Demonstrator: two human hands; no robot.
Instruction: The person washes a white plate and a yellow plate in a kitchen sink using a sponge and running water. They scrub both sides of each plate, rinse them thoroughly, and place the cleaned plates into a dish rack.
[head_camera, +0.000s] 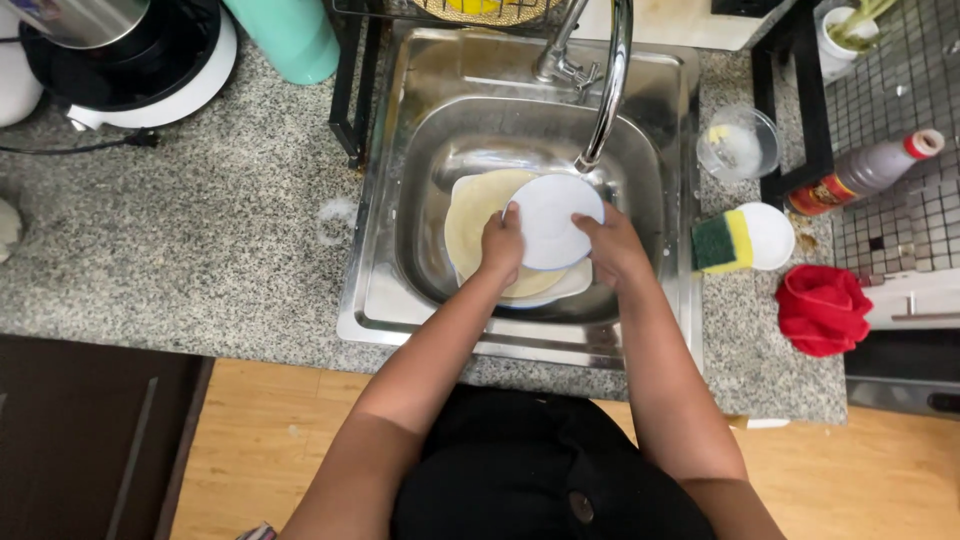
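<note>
Both of my hands hold a small white plate (548, 218) over the steel sink (400, 200), right under the spout of the curved tap (610, 90). My left hand (501, 246) grips the plate's left edge, thumb on top. My right hand (612, 246) grips its right edge. Under the plate, in the basin, lies a larger cream-coloured plate (472, 215) on top of another white dish (570, 285). No water stream is visible from the tap.
A green-and-yellow sponge (722, 241) and a small white lid (772, 235) sit right of the sink, with a clear glass bowl (738, 143), a brown sauce bottle (860, 172) and a red cloth (822, 309). A teal bottle (290, 35) and an appliance (130, 50) stand on the granite counter (200, 230).
</note>
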